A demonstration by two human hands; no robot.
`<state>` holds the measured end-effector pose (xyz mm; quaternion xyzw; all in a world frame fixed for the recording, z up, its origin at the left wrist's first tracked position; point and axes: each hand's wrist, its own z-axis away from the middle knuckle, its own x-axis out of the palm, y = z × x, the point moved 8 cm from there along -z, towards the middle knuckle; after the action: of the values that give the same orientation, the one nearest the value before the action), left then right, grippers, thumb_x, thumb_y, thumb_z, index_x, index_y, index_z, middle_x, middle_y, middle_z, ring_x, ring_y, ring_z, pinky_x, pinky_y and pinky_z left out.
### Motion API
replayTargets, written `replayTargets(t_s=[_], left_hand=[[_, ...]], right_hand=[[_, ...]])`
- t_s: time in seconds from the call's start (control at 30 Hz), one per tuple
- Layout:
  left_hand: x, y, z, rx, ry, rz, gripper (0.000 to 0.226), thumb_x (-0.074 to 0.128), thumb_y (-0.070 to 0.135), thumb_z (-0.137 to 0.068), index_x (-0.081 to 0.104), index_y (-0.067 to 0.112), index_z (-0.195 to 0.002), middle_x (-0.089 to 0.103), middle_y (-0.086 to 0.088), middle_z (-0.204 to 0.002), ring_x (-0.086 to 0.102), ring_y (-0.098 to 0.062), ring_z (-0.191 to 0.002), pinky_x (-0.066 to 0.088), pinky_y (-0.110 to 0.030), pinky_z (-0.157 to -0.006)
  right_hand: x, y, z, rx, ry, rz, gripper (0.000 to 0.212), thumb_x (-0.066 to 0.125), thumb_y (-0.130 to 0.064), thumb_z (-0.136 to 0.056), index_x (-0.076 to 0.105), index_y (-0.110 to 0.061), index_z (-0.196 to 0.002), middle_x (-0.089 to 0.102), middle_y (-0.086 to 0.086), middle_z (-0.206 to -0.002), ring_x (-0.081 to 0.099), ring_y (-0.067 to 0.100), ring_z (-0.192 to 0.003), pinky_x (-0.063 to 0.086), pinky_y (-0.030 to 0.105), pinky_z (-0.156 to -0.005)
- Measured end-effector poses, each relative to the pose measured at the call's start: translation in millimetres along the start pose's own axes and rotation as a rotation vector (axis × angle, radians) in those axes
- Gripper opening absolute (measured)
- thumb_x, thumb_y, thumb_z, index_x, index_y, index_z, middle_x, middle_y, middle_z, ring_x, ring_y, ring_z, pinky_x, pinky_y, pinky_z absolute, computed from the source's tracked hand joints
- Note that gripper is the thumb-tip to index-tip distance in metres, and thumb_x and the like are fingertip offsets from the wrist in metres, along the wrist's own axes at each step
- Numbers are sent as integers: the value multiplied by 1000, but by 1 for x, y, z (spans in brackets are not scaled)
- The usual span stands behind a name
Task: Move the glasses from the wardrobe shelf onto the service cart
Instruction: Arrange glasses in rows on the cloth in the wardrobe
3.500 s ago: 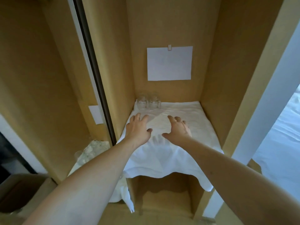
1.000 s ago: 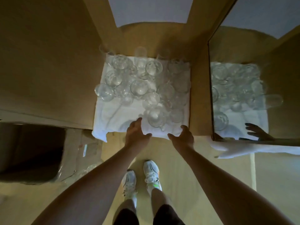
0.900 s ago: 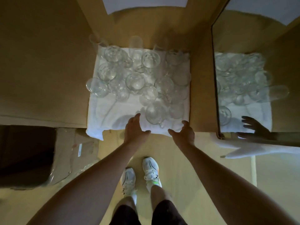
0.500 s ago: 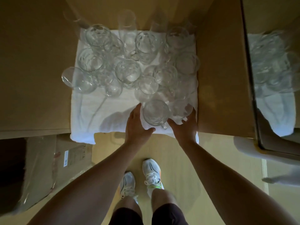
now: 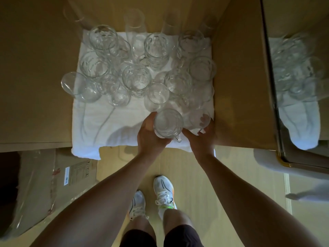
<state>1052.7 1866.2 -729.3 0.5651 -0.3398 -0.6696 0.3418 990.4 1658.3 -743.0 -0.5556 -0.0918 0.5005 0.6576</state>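
Several clear glasses (image 5: 137, 79) stand crowded on a white cloth (image 5: 106, 122) that covers a low wooden shelf. At the cloth's front edge my left hand (image 5: 151, 138) grips a clear glass mug (image 5: 168, 123) from its left side, fingers curled round it. Just to the right, my right hand (image 5: 201, 139) holds a second clear glass (image 5: 199, 120), its fingers showing through the glass wall. Both glasses are at the shelf's front right. The service cart is not in view.
Wooden wardrobe walls (image 5: 238, 86) close in the shelf on both sides. A mirror panel (image 5: 299, 77) at the right reflects the glasses. A cardboard box wrapped in plastic (image 5: 58, 179) lies on the floor at the left. My shoes (image 5: 163, 191) stand on light flooring below.
The view dropped from an upper shelf to this lower one. Both hands moved forward from the cloth's edge and closed round the two front glasses.
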Motion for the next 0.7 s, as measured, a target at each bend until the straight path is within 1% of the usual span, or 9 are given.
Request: replayTargets(t_s=[0.07, 0.1, 0.2, 0.27, 0.33, 0.43, 0.57, 0.63, 0.7], left_hand=[[-4, -1, 4, -10, -20, -32, 81, 92, 43, -50, 58, 22, -121, 65, 14, -111, 61, -9, -106, 51, -22, -83], [-6, 0, 6, -5, -33, -50, 80, 93, 43, -50, 58, 21, -119, 65, 13, -111, 61, -10, -105, 50, -21, -83], [-12, 4, 13, 32, -40, -36, 88, 92, 40, -47, 51, 21, -122, 59, 16, -112, 55, 2, -102, 41, -4, -82], [-13, -1, 14, -22, -29, -7, 90, 93, 35, -47, 49, 23, -125, 58, 19, -110, 54, 5, -97, 42, -3, -79], [-15, -8, 14, -80, 8, 14, 84, 94, 30, -47, 48, 29, -117, 58, 20, -104, 57, 3, -95, 45, -7, -73], [-23, -11, 16, -149, 47, 60, 82, 93, 29, -46, 45, 39, -111, 58, 18, -106, 57, 1, -100, 47, -10, -72], [-48, 3, 25, -85, 83, -2, 80, 94, 27, -45, 57, 22, -115, 54, 21, -105, 53, -6, -104, 44, -13, -83], [-65, 12, 30, -91, 90, -24, 82, 95, 29, -43, 57, 20, -115, 48, 26, -104, 45, -2, -105, 38, -7, -82], [-85, 25, 34, -111, 103, -25, 85, 96, 30, -42, 54, 22, -115, 48, 19, -105, 42, -1, -103, 34, -2, -81]], right_hand=[[-6, -2, 6, 6, 5, -13, 90, 97, -24, -61, 53, -21, -139, 63, -15, -124, 61, 5, -114, 53, 38, -102], [-8, -3, 8, 16, 5, -24, 89, 97, -21, -61, 53, -18, -139, 64, -9, -125, 62, 9, -115, 53, 40, -103], [-13, -8, 13, 35, 6, -22, 87, 97, -19, -62, 54, -15, -137, 65, 1, -123, 63, 18, -116, 52, 43, -103], [-15, -10, 12, 36, 16, -8, 86, 97, -21, -62, 55, -15, -137, 65, 2, -120, 63, 20, -114, 52, 43, -103], [-16, -9, 10, 31, 11, -11, 87, 97, -23, -62, 54, -16, -137, 65, 2, -121, 63, 20, -115, 52, 42, -104], [-16, -11, 13, 28, -11, 7, 89, 97, -25, -62, 53, -16, -139, 66, 1, -125, 62, 20, -119, 51, 43, -104], [-17, -28, 30, 2, -21, 41, 85, 97, -29, -60, 56, -21, -134, 66, -2, -120, 64, 19, -113, 53, 44, -101], [-18, -45, 41, -21, -32, 68, 89, 96, -34, -60, 54, -24, -137, 64, -3, -124, 62, 18, -112, 53, 43, -100], [-19, -67, 51, -49, -57, 105, 96, 95, -40, -61, 50, -25, -144, 61, -2, -128, 59, 17, -115, 51, 42, -102]])
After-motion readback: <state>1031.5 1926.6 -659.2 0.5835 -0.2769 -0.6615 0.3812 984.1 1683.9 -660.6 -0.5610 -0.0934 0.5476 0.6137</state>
